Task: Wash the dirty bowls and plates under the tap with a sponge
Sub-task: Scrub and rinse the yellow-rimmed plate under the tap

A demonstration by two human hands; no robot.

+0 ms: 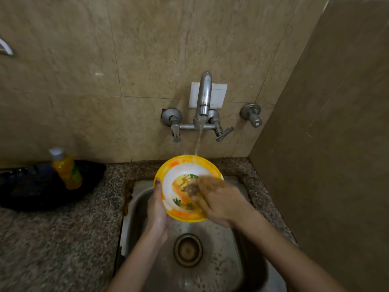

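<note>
One yellow-rimmed bowl [188, 187] is being held tilted over the steel sink [248, 270], its white inside facing the camera and showing an orange and green animal picture; no lettering on it is readable. The left hand [156, 209] is gripping the bowl's left rim, thumb lying over the edge and fingers behind it. The right hand [219, 202] is pressing into the bowl from the right, blurred by motion, its grip closed around a small dark scrubber [192, 189] that is touching the bowl's inner face. One wall tap [205, 95] is running, and its thin stream of water [197, 140] is landing on the bowl's upper rim. Two lever handles are sitting on the tap's crossbar, and one separate valve [252, 114] is sticking out of the wall to the right. On the speckled stone worktop [52, 239] left of the sink, one bottle of orange liquid [66, 168] with a white cap is standing upright against one black pan [37, 186]; its label is too blurred to read. One round drain [188, 249] is lying in the sink floor below the bowl.
</note>
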